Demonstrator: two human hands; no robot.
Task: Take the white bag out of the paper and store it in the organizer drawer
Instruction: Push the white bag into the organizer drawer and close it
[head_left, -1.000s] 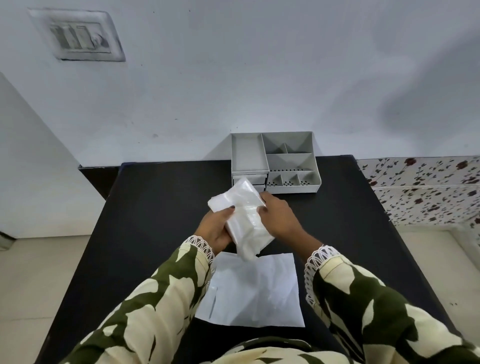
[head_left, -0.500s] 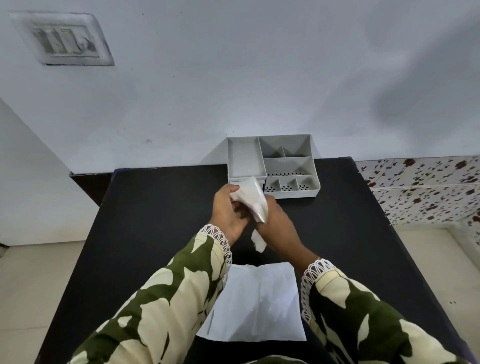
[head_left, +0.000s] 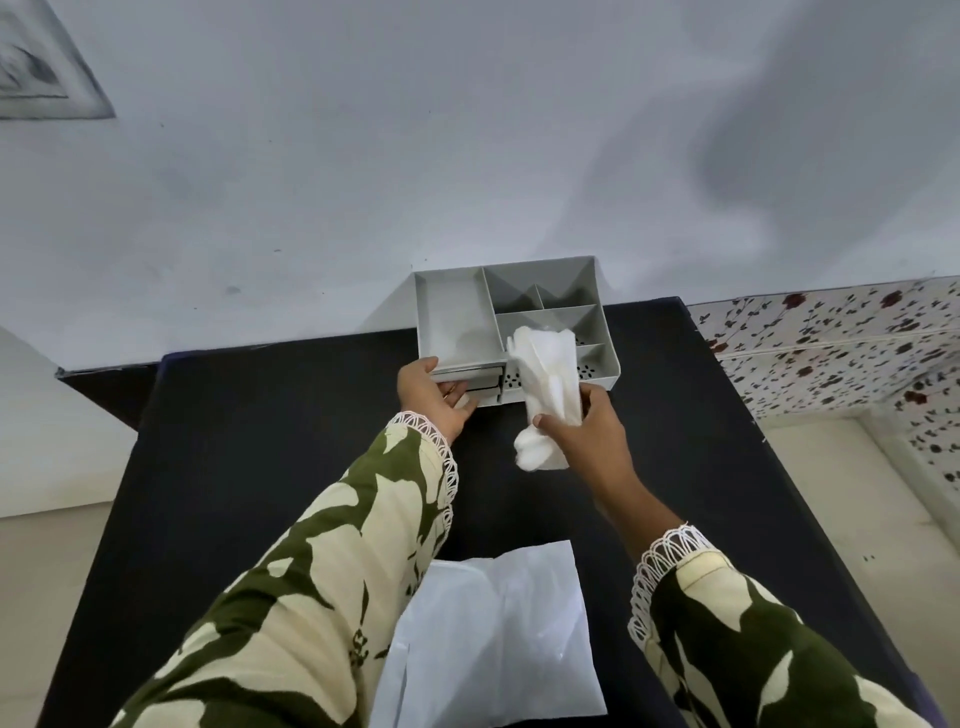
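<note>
We had the white bag out of the paper – bunched up and clenched in our right hand, fingers wrapped round its lower half. The top of the bag fanned out above the fist and overlapped the front right compartments of the organizer in the view; a crumpled end poked out below the hand. We couldn't tell whether the bag touched the organizer or just hung in front of it.

Our left hand was at the organizer's front left corner, thumb up on the top rim, fingers curled against the front of the drawer. The drawer face looked pulled out slightly or flush – the frame was too blurred there to say. We couldn't tell if the left hand actually gripped anything or only rested against the drawer front.

The organizer sat at the far edge of the black table, against the wall. Its top tray showed one long compartment on the left and several smaller ones on the right.

The paper lay flat at the near edge of the table, between our two sleeves, well apart from the organizer.
</note>
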